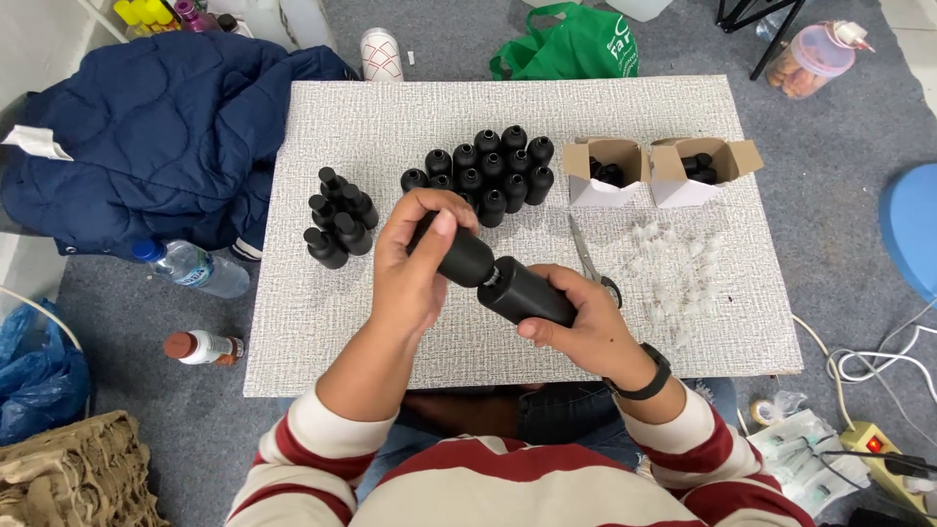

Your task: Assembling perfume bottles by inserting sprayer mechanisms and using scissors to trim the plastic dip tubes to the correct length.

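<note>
My left hand [415, 263] grips a matte black bottle [457, 256], tilted so its open end points right. My right hand [586, 327] holds a second black bottle [527, 293], and the two meet mouth to mouth above the grey textured table [293, 332]. A cluster of several black bottles [488, 171] stands behind my hands. Several capped black bottles [337, 224] stand in a smaller group to the left. Scissors [590, 263] lie on the table, partly hidden by my right hand.
Two open white cardboard boxes [605, 176] [698, 166] with black parts stand at the back right. Small clear plastic pieces [673, 273] are scattered before them. A navy jacket [156, 137], water bottles [190, 265], a green bag [576, 44] and a power strip [883, 459] surround the table.
</note>
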